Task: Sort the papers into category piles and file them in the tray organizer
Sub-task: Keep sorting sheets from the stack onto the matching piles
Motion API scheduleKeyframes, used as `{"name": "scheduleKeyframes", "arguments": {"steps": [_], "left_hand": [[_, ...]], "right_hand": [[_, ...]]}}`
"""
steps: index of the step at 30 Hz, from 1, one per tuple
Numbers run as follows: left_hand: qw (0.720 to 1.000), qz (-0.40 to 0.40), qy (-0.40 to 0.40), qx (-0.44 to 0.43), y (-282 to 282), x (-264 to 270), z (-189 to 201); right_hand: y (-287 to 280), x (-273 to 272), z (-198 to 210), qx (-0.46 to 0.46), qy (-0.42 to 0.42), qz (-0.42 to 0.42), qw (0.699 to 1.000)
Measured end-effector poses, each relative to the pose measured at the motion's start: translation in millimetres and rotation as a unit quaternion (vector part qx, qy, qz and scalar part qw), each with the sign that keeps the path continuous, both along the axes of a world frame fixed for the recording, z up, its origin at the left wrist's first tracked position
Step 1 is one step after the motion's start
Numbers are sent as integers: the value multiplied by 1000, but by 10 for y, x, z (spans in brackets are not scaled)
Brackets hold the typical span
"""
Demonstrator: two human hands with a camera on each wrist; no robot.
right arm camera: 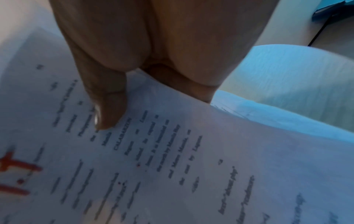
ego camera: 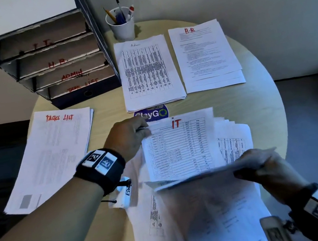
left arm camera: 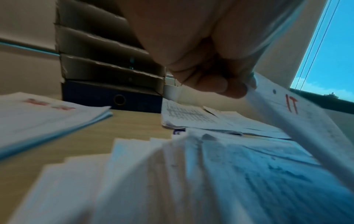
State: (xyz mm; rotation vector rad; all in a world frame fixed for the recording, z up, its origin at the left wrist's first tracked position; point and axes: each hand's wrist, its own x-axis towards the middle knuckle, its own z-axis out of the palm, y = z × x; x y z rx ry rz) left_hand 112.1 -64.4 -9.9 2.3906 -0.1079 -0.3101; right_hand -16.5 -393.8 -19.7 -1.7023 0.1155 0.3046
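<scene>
At centre table, left hand (ego camera: 129, 138) fingers (left arm camera: 220, 84) pinch the top-left corner of the IT sheet (ego camera: 178, 148), lifted off the unsorted stack (ego camera: 203, 218). Right hand (ego camera: 268, 167) grips the stack's right edge, thumb (right arm camera: 109, 109) on top. Sorted piles: Tasks List pile (ego camera: 54, 156) left, Admin pile (ego camera: 147, 73) and H.R pile (ego camera: 206, 54) behind. Tray organizer (ego camera: 54, 60) far left on table (ego camera: 108, 105).

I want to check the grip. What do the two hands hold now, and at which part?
Left hand pinches the top left corner of the IT sheet. Right hand grips the sheet's lower right part, thumb on top.
</scene>
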Motion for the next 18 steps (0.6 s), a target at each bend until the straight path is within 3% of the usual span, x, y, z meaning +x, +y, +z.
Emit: {"name": "scheduleKeyframes", "arguments": {"steps": [4,8,10,14,18], "left_hand": [[998,4,25,58,172,18,-56],[973,-97,15,208,177,70,-209],[969,-116,-4,219,231,78,-298],[982,-141,-86,93,253,-58,-303],[985,-130,51,-100,93,-465,20]], "right_hand": [[97,156,-110,14,39,-88,995],[193,266,-182,-5,80,-74,994],[206,275,-182,-1,49,-47,998],[156,212,-219,-43,-55,41,997],[104,229,-304,-83,-74,-15,994]]}}
